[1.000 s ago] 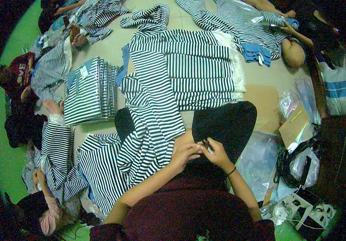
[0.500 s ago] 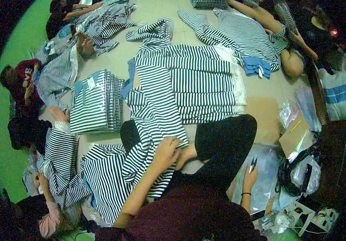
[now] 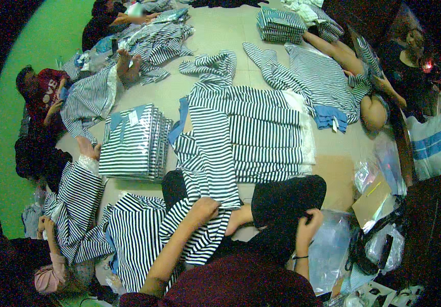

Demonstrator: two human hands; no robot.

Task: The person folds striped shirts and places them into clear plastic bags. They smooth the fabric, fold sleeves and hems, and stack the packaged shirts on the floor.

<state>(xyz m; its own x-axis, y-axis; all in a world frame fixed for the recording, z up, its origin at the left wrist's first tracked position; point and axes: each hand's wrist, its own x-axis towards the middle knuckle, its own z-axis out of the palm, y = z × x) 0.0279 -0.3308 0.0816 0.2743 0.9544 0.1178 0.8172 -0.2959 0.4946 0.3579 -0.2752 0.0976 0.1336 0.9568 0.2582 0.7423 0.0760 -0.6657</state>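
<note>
A black-and-white striped shirt [image 3: 206,158] lies draped over my lap and my black trousers [image 3: 287,197]. My left hand [image 3: 203,210] grips this shirt near its lower part, fingers closed into the cloth. My right hand [image 3: 310,222] is off to the right by my knee, apart from the shirt, its fingers curled around something small and dark that I cannot make out. Beyond the shirt, a pile of striped shirts [image 3: 266,138] lies spread flat on the floor.
A stack of folded striped shirts in clear bags [image 3: 133,143] stands to my left, and another stack [image 3: 281,24] is far ahead. Clear plastic bags [image 3: 333,250] and a cardboard piece [image 3: 371,202] lie at my right. Several people sit around the floor with striped shirts [image 3: 85,100].
My hands were together over my lap; the right hand has swung out to the right knee. The left hand has taken hold of the striped shirt lower down.
</note>
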